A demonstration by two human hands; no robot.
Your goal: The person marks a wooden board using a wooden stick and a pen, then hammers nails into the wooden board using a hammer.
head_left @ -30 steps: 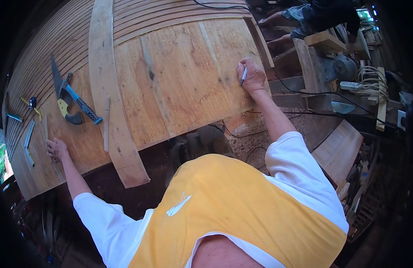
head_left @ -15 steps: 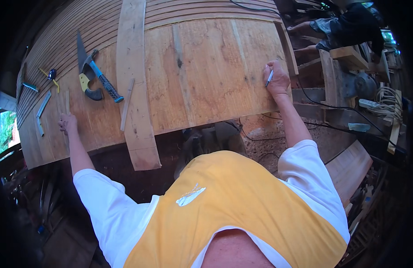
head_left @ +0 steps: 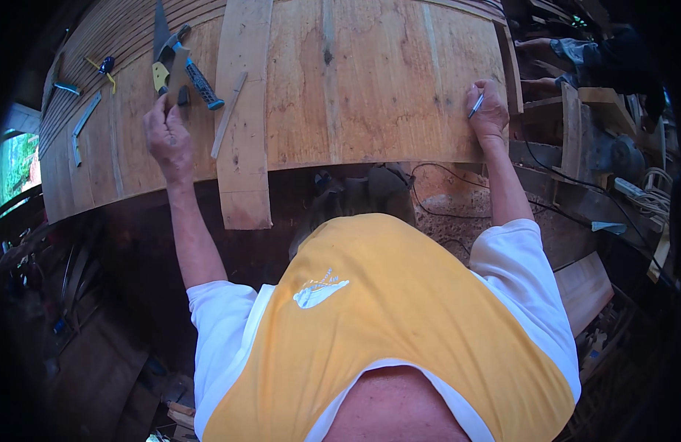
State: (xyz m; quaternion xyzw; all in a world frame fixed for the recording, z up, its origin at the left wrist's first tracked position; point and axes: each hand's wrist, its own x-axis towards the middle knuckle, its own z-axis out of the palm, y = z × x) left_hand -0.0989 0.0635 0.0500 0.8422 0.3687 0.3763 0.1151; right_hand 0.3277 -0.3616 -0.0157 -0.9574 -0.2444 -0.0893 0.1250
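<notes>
My left hand [head_left: 169, 140] is raised over the near part of the wooden panel [head_left: 384, 88], fingers pinched on a thin wooden strip [head_left: 177, 74]. The strip points away from me and covers part of the handsaw [head_left: 160, 72] with its yellow and black handle. Beside the saw lies a hammer [head_left: 200, 82] with a blue and black grip. My right hand [head_left: 489, 110] rests at the panel's right end, closed around a slim pen [head_left: 476, 106] that slants over the wood.
A wide board [head_left: 244, 132] lies across the panel and overhangs its near edge, with another thin strip [head_left: 228, 114] on it. A folding rule [head_left: 81, 129] and a yellow-and-blue tool [head_left: 106, 66] lie at left. A person [head_left: 620, 66] stands far right, near cables [head_left: 653, 191].
My left hand has lifted the thin strip off the panel and moved right, towards the saw and hammer. My right hand still holds the pen at the right end. The whole view has shifted.
</notes>
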